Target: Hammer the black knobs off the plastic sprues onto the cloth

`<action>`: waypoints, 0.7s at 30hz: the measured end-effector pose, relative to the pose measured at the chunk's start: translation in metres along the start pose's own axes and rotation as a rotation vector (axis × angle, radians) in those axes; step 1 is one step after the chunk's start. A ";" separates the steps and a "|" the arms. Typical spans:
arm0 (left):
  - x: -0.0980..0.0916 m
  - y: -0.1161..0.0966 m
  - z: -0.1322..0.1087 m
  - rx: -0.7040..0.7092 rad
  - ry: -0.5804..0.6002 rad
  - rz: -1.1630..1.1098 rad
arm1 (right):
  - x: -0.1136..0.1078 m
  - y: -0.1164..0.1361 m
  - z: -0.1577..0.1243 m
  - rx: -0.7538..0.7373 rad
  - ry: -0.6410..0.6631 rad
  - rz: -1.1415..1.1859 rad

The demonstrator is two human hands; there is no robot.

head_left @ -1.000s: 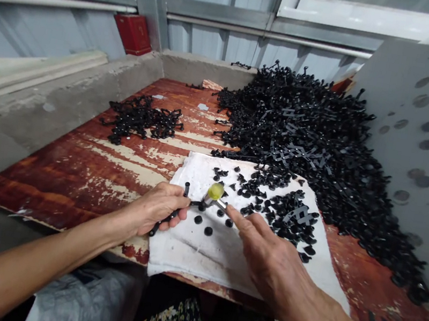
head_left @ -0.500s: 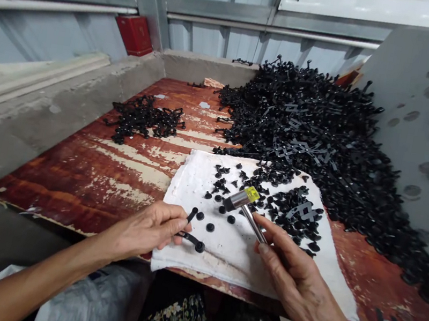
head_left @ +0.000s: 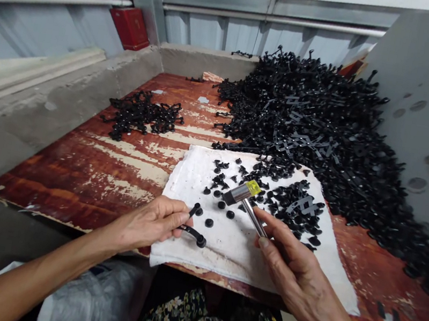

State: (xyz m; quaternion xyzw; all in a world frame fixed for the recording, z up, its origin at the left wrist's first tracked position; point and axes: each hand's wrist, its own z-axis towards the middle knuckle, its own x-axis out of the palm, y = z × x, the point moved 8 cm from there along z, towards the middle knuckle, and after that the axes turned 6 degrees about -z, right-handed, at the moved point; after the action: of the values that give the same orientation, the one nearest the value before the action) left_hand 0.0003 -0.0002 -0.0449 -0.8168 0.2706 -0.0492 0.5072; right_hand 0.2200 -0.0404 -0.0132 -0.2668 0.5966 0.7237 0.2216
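Left grip (head_left: 158,222) pinches black linkage (head_left: 192,231), lower centre of frame, over white cloth (head_left: 219,256); right grip (head_left: 296,260) wraps hammer (head_left: 239,193) handle, right of centre — I'd keep linkage flat, blows clear of left grip.

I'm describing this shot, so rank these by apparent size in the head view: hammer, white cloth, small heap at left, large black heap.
1. Large black heap and white cloth: too alike to rank, the cloth being partly covered.
2. Small heap at left.
3. Hammer, the smallest.
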 end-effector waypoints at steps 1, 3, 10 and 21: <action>0.000 0.000 0.000 -0.002 -0.002 0.000 | 0.000 0.000 0.000 0.000 0.003 0.002; 0.000 -0.001 0.000 0.001 -0.006 0.003 | 0.001 0.001 0.000 -0.004 0.007 0.008; 0.001 0.000 0.002 0.002 0.015 0.024 | -0.001 0.002 0.000 -0.015 0.007 0.019; -0.001 -0.008 0.002 0.079 -0.013 0.229 | 0.001 0.003 -0.001 -0.053 0.002 -0.002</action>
State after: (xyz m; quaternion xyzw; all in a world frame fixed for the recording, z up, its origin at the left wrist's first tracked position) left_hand 0.0036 0.0044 -0.0387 -0.7602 0.3566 0.0035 0.5430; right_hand 0.2181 -0.0421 -0.0117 -0.2737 0.5774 0.7387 0.2147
